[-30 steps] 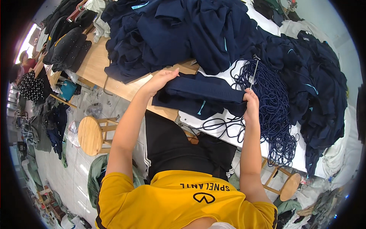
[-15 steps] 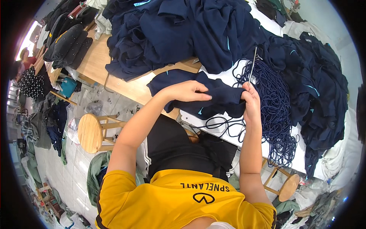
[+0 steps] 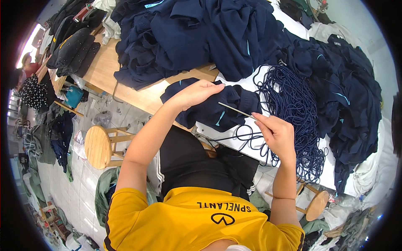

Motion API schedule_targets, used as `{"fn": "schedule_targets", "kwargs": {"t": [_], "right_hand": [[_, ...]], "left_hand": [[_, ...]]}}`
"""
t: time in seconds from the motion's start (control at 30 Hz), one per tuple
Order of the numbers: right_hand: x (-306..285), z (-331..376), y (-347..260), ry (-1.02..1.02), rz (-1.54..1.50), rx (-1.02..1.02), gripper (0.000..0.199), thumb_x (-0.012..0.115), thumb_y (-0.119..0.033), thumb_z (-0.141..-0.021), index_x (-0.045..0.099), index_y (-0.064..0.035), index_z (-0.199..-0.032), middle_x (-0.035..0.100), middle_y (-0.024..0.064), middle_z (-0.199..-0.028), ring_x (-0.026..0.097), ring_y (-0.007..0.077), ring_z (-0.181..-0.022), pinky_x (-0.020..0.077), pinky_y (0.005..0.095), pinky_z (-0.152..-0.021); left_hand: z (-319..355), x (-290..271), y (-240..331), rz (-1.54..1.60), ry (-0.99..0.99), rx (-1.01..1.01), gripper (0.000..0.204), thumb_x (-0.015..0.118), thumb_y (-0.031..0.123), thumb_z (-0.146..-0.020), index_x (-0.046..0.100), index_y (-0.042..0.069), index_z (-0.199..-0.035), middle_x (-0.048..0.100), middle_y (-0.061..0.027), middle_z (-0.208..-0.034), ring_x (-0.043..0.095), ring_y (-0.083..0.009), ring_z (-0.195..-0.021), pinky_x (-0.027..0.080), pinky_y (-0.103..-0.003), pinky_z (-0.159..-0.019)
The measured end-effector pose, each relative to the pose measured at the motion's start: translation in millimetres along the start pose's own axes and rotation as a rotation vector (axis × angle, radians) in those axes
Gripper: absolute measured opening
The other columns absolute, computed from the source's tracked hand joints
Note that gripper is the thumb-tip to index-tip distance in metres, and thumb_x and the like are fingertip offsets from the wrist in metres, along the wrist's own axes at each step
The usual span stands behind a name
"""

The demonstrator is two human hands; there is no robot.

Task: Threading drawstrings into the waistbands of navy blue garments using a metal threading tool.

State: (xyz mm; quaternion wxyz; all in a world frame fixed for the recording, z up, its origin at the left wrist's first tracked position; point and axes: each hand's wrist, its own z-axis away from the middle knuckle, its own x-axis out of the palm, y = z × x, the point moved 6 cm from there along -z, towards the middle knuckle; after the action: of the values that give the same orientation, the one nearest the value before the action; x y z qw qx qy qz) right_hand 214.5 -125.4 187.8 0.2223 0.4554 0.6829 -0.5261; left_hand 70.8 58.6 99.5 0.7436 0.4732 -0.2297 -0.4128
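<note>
My right hand [image 3: 276, 134] is closed around one end of a thin metal rod [image 3: 234, 109]. The rod points left, its free tip over a small navy cloth garment [image 3: 197, 113] that lies bunched at the table edge in front of me. My left hand [image 3: 199, 94] rests on the far side of that garment, thumb and fingers pinched together on its fabric. A light blue strip [image 3: 220, 118] shows on the cloth. Dark blue cord [image 3: 293, 108] lies in a large tangled heap beside my right hand, and loose strands [image 3: 238, 136] run from it along the table's near edge.
A big pile of navy garments [image 3: 188, 37] covers the far table, and another heap [image 3: 351, 100] lies to the right. Wooden stools [image 3: 98, 146] stand left and right of me. Black caps [image 3: 75, 50] are stacked at far left. A person [image 3: 29, 67] is in the left background.
My right hand has come away from the garment's right end and swung the rod from upright to pointing left across the cloth. My left hand has shifted slightly away from me.
</note>
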Motion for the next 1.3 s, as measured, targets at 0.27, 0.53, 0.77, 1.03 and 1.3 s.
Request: {"fn": "schedule_targets", "kwargs": {"t": [0.27,0.53,0.77,1.03,1.3], "right_hand": [[-5.4,0.1,-11.7,-0.040,0.165,-0.034,0.013,0.068,-0.013,-0.081,0.073,-0.0112,-0.093,0.059,0.0059,-0.059,0.055,0.0212,-0.049,0.0404,0.0311,-0.046],[-2.8,4.9,-19.7,-0.128,0.187,-0.053,0.009,0.068,-0.015,-0.080,0.074,-0.0118,-0.087,0.064,0.0082,-0.064,0.062,0.0244,-0.055,0.0429,0.0320,-0.047],[13.0,-6.1,4.8,-0.479,-0.296,0.288,0.011,0.067,-0.016,-0.080,0.074,-0.0093,-0.086,0.061,0.0094,-0.056,0.060,0.0209,-0.047,0.0457,0.0295,-0.049],[50.0,-9.9,-36.5,-0.425,-0.445,-0.047,0.101,0.082,-0.018,-0.065,0.025,-0.0116,-0.148,0.056,0.0183,-0.123,0.060,0.0332,-0.106,0.0509,0.0373,-0.085],[34.9,-8.9,-0.3,-0.125,-0.321,0.145,0.017,0.076,-0.013,-0.069,0.064,-0.0036,-0.075,0.067,0.0102,-0.078,0.064,0.0267,-0.066,0.0488,0.0304,-0.058]], "left_hand": [[-0.1,9.6,11.0,-0.309,-0.090,0.104,0.047,0.056,0.042,-0.093,0.059,0.001,-0.070,0.048,0.0019,-0.061,0.040,-0.0066,-0.059,0.035,-0.026,-0.057],[3.7,19.5,7.8,-0.528,-0.137,0.191,0.057,0.056,0.039,-0.093,0.037,0.003,-0.053,0.029,0.0001,-0.048,0.026,-0.0097,-0.047,0.024,-0.031,-0.045],[23.0,53.1,17.7,-0.246,-0.371,0.310,0.049,0.059,0.039,-0.092,0.055,-0.001,-0.063,0.038,0.0037,-0.051,0.033,-0.0070,-0.051,0.031,-0.029,-0.047],[70.2,83.5,37.6,-0.805,-0.017,0.575,0.020,0.057,0.025,-0.084,0.069,0.010,-0.087,0.067,-0.0124,-0.080,0.065,-0.0346,-0.074,0.049,-0.045,-0.061],[101.4,43.5,4.4,-0.921,0.641,0.790,0.034,0.074,0.013,-0.069,0.063,0.015,-0.102,0.057,-0.0032,-0.102,0.055,-0.0248,-0.095,0.043,-0.035,-0.076]]}}
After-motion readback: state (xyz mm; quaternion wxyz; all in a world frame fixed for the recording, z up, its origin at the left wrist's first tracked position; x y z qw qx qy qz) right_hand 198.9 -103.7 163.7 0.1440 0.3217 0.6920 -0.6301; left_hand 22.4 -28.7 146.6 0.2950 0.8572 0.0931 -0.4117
